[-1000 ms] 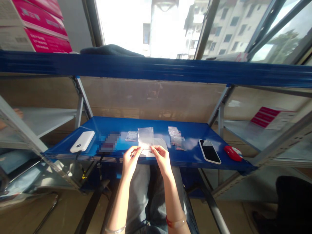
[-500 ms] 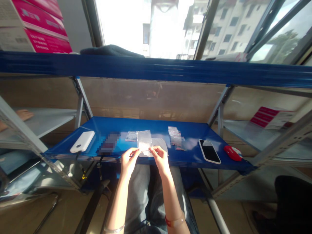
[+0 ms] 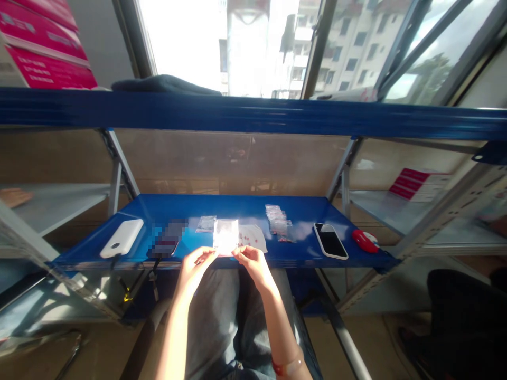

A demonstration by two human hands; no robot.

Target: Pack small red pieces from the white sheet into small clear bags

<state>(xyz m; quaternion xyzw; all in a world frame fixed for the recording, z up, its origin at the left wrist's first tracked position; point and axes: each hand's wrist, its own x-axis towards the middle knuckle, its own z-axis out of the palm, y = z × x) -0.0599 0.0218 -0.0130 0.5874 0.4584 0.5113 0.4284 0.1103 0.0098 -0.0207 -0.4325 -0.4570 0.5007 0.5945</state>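
Two bare hands are held over the front edge of the blue bench (image 3: 229, 206), near its middle, with a clear bag (image 3: 225, 235) stretched between them. The bag's near left corner is pinched between thumb and fingers by the left hand (image 3: 195, 266), and its near right corner is pinched in the same way by the right hand (image 3: 253, 264). The bag is spread nearly flat towards the back edge, and its surface is whitened by glare, so whether anything is contained in it cannot be told. A band (image 3: 287, 364) is worn on the right forearm.

Just right of the bag, a white sheet (image 3: 257, 232) is partly covered by the right hand's fingertips, and small red pieces (image 3: 256, 241) are scattered on it. Just left of the bag, a small clear packet (image 3: 206, 224) is laid flat. Farther right, a row of overlapping packets (image 3: 276, 214) is set out from mid-depth towards the front edge, with reddish contents seen in the nearest ones.

Towards the front right corner, a white-rimmed phone (image 3: 330, 241) is placed, followed by a red and white object (image 3: 365, 241). Near the front left corner, a white device (image 3: 122, 238) is laid, with a dark, pixelated item (image 3: 170, 237) beside it.
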